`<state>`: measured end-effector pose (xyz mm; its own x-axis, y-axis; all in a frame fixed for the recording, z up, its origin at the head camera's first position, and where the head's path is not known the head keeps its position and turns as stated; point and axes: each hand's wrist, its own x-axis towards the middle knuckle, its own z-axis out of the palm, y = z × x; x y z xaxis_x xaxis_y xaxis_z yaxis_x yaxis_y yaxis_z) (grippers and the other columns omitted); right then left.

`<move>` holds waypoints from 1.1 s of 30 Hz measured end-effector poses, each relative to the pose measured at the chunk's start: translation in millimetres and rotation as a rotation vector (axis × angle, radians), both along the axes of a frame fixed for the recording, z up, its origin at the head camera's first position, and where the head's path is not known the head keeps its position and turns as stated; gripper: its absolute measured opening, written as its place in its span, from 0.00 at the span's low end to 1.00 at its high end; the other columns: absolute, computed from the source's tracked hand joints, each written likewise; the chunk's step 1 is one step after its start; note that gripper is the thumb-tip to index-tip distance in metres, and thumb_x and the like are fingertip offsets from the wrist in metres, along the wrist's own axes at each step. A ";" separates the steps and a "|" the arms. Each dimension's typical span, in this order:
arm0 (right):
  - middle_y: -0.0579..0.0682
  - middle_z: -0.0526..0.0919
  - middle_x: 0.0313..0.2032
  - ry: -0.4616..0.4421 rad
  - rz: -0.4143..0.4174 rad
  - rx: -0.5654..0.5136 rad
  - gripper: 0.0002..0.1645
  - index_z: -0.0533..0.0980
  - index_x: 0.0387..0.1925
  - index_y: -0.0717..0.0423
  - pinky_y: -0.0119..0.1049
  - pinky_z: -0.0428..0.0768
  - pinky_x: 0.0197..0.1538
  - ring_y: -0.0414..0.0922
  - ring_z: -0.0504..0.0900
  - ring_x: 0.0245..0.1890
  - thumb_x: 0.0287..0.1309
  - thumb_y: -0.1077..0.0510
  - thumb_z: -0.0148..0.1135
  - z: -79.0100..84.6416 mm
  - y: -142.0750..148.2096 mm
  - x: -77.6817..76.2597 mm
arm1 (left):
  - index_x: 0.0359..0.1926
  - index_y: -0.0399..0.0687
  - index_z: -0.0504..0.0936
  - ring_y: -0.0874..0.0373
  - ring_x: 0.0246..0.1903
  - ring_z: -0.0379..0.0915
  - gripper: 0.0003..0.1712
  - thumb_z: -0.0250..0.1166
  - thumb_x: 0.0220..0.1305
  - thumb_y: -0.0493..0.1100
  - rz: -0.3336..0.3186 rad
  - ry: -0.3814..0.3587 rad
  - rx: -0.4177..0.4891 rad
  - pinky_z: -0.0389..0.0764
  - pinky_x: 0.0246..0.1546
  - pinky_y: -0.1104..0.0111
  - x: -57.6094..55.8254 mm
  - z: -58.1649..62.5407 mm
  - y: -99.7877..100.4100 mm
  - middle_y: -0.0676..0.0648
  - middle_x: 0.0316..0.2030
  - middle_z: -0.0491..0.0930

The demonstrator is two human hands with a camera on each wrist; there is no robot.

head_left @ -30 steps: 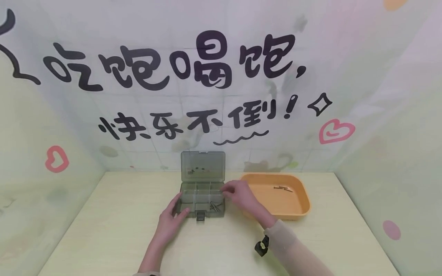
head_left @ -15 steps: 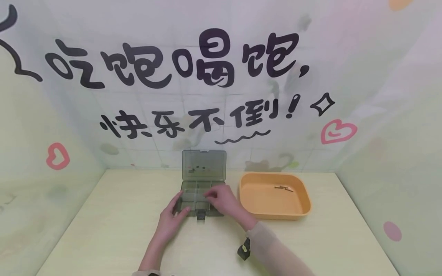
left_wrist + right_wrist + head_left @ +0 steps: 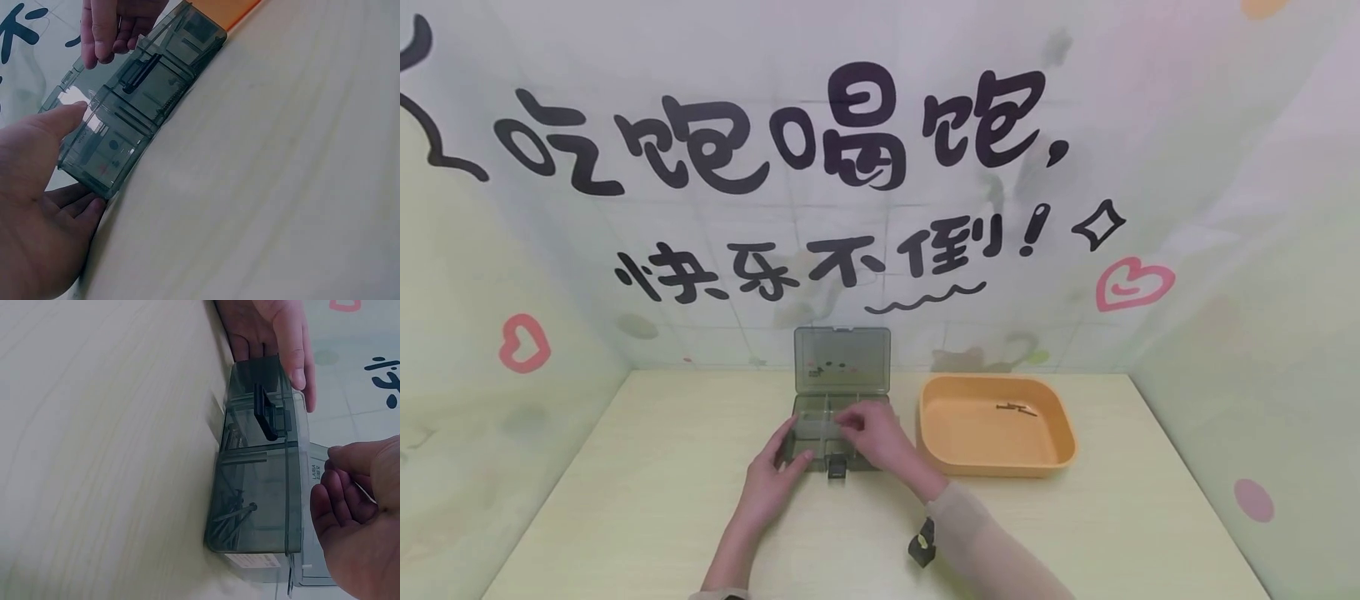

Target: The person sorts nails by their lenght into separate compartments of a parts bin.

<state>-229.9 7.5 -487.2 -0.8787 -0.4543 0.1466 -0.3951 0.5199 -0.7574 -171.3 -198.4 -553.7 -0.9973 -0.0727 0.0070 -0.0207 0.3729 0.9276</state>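
Observation:
A grey see-through compartment box [image 3: 808,450] stands on the table, its lid [image 3: 842,358] raised at the back. My left hand [image 3: 769,479] grips the left end, thumb over the front rim and fingers round the side. Above the middle compartments is my right hand [image 3: 876,433], thumb and forefinger tips together. I cannot tell whether anything is between them. In the right wrist view, several thin metal nails [image 3: 231,515] lie in the front right compartment. More small metal pieces [image 3: 234,434] show through the wall of the front middle one. A black latch [image 3: 265,412] hangs at the front.
To the right of the box stands an orange tray [image 3: 992,468] holding several thin nail-like pieces [image 3: 1017,409]. Behind the table rises a printed backdrop [image 3: 760,225] with black lettering. Side panels [image 3: 1247,400] border the table left and right.
My right hand has moved left from the box's right edge beside the tray to over its middle compartments, shifting only slightly in the last half second. My left hand keeps its hold.

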 end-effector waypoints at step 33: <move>0.48 0.88 0.40 -0.026 -0.138 -0.128 0.09 0.85 0.44 0.61 0.42 0.86 0.50 0.45 0.84 0.41 0.67 0.60 0.68 5.6 83.3 -15.1 | 0.80 0.50 0.58 0.33 0.75 0.49 0.42 0.66 0.72 0.51 -0.008 0.010 0.011 0.58 0.75 0.50 -0.9 -1.4 0.7 0.32 0.78 0.52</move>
